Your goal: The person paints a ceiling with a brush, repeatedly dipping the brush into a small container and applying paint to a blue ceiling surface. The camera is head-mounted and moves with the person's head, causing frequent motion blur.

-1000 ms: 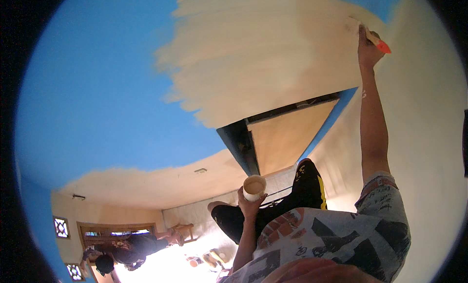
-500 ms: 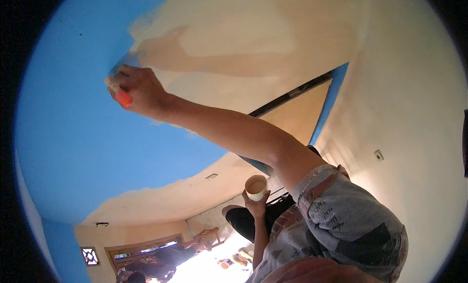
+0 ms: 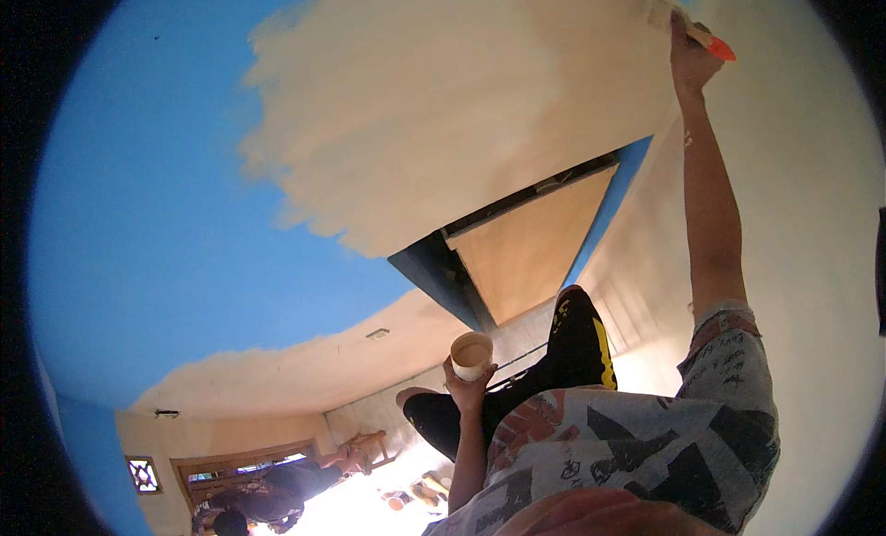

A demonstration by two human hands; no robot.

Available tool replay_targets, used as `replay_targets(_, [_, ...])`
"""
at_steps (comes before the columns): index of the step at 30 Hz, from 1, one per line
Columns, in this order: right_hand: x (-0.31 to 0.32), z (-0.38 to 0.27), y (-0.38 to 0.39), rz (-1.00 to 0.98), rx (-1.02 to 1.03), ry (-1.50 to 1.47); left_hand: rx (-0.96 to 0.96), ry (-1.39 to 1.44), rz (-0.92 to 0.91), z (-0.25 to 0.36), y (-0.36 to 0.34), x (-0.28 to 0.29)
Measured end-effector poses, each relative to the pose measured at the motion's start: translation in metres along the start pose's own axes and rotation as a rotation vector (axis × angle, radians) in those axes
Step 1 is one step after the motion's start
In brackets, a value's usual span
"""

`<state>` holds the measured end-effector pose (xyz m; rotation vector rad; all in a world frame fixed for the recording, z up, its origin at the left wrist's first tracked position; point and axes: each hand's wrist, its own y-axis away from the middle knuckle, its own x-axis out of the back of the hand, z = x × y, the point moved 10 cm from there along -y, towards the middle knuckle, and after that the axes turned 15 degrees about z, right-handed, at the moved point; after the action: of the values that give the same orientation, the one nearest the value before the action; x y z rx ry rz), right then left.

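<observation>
My right hand (image 3: 694,64) reaches far up and to the right, its fingers closed round a paintbrush (image 3: 723,49) with a bright orange-red handle end. The bristles touch the surface near a corner, beside a small patch of blue. Lower down, my left hand (image 3: 469,388) is wrapped round a pale cup (image 3: 472,356) of cream-beige paint, its open mouth facing up. Cream paint (image 3: 434,102) covers a wide area of the wall, with a ragged brushed edge against the blue paint (image 3: 166,222) on the left.
A doorway with a wooden door (image 3: 535,250) has a blue strip (image 3: 604,213) along one side. My bent leg (image 3: 583,338) in black trousers is below it. Toward the lower left are another person (image 3: 277,499), a wooden stool (image 3: 371,448) and a small patterned window (image 3: 143,475).
My right hand has swung with the brush from the blue edge on the left to the upper right corner. My left hand and the cup have shifted slightly left in view.
</observation>
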<state>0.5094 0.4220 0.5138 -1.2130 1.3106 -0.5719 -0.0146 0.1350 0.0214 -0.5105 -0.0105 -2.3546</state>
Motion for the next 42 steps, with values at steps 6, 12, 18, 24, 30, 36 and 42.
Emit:
replay_targets(6, [-0.076, -0.204, 0.053, 0.08, -0.164, -0.452, 0.006, 0.016, 0.006, -0.001, 0.002, 0.004])
replay_targets(12, [-0.078, -0.473, 0.074, -0.232, -0.402, -1.042, -0.001, 0.004, 0.045, -0.014, -0.001, 0.017])
replay_targets(18, [-0.094, -0.366, 0.08, 0.066, -0.094, -0.791, 0.063, -0.037, 0.128, -0.013, 0.001, 0.023])
replay_targets(24, [-0.049, -0.012, 0.001, 0.109, -0.134, -0.103, 0.013, 0.009, 0.088, -0.01, 0.005, 0.017])
replay_targets(30, [-0.003, 0.028, -0.033, -0.009, -0.094, 0.057, -0.026, -0.048, 0.02, -0.001, 0.001, 0.008])
replay_targets(36, [-0.096, -0.167, 0.005, 0.085, -0.097, -0.373, -0.004, -0.02, 0.083, 0.005, 0.0, 0.014])
replay_targets(42, [-0.086, -0.464, 0.029, 0.026, -0.191, -0.933, 0.054, 0.165, 0.104, 0.002, -0.003, 0.019])
